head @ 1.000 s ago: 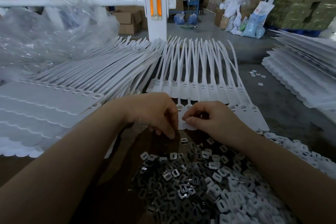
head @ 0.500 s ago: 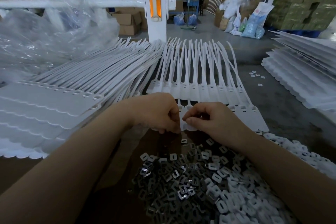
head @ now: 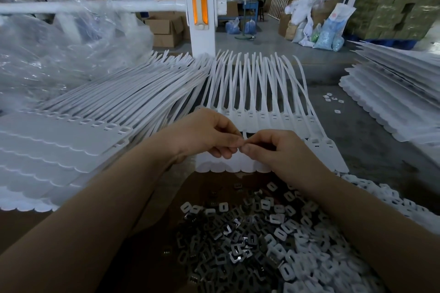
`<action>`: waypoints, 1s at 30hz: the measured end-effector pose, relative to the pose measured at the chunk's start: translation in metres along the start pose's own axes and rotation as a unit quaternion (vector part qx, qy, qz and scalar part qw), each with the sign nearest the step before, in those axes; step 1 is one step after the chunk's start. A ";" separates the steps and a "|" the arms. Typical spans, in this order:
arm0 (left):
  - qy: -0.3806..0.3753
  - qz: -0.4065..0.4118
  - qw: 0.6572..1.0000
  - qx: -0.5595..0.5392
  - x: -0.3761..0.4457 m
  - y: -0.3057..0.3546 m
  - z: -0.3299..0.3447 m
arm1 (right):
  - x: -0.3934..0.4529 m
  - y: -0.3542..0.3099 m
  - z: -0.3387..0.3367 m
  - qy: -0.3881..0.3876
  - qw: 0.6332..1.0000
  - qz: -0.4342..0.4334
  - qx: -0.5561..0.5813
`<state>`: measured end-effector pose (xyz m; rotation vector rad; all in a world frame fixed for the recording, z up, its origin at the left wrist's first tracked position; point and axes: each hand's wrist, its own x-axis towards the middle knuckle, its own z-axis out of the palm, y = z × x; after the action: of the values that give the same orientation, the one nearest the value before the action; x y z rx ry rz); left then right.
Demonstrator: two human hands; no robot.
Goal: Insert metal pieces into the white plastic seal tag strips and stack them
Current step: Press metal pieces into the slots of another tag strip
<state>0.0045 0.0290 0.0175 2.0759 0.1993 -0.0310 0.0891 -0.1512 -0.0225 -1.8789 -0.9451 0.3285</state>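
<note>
Hovering over the white seal tag strip [head: 262,123], left hand [head: 204,135] and right hand [head: 273,150] meet fingertip to fingertip — pinch contents hidden — beyond the metal pieces [head: 238,245].

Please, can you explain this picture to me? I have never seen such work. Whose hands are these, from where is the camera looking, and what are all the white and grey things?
There is no machine: a person works bare-handed, and a camera on their head looks down. The left hand and right hand meet fingertip to fingertip, apparently pinching something too small to identify. Under them lies a sheet of white seal tag strips; more are stacked at left. Nearest the camera is a pile of small metal pieces beside white plastic pieces.
</note>
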 end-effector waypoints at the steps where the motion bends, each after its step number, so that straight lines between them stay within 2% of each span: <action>1: 0.001 0.006 1.000 -0.002 0.000 0.001 0.002 | 0.000 -0.001 0.000 0.004 1.000 0.003 0.009; 8: 0.013 0.018 0.999 -0.031 0.000 0.001 0.008 | -0.001 -0.003 -0.002 0.038 0.998 0.023 0.047; 20: 0.031 -0.016 0.990 -0.133 0.001 -0.001 0.011 | 0.000 -0.001 -0.002 0.070 0.995 0.012 0.076; 30: 0.057 0.001 0.997 -0.060 0.003 0.002 0.017 | 0.000 -0.002 -0.002 0.058 0.996 0.010 0.065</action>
<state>0.0093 0.0135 0.0103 1.9603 0.2629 0.0978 0.0890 -0.1524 -0.0202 -1.7705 -0.8079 0.2833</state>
